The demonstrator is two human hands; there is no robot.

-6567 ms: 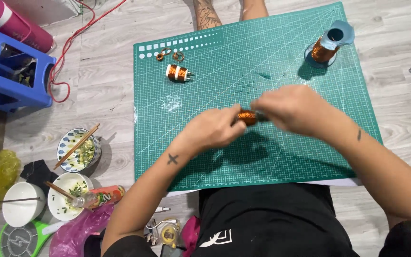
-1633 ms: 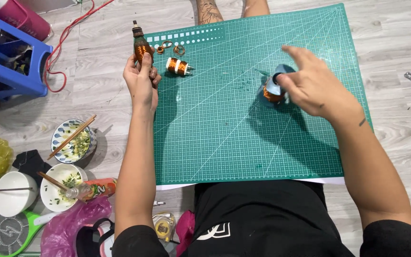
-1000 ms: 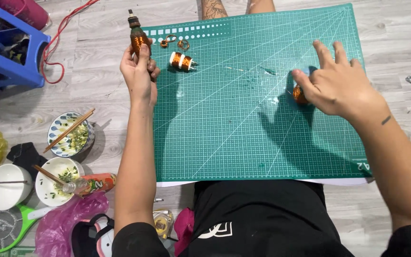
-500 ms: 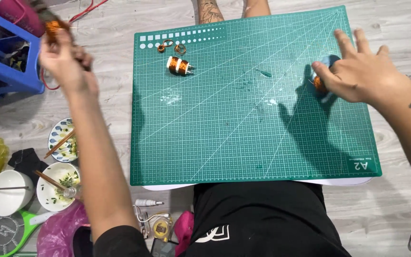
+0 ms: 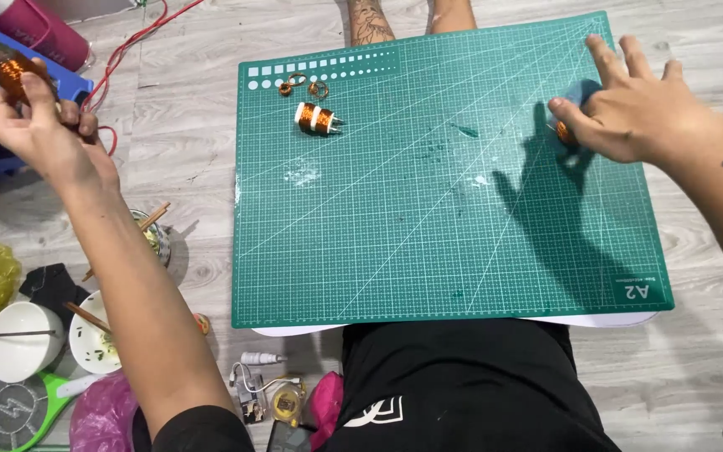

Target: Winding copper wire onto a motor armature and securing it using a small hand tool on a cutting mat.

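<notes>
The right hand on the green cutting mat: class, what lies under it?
Under the right hand on the green cutting mat, a blue-topped copper wire spool partly shows; most of it is covered.

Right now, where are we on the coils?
Looks done: one wound copper coil and small wire rings lie on the cutting mat. In hand: left hand lifts a coil off-mat; right hand covers the blue-topped spool. How much is left isn't visible.
</notes>
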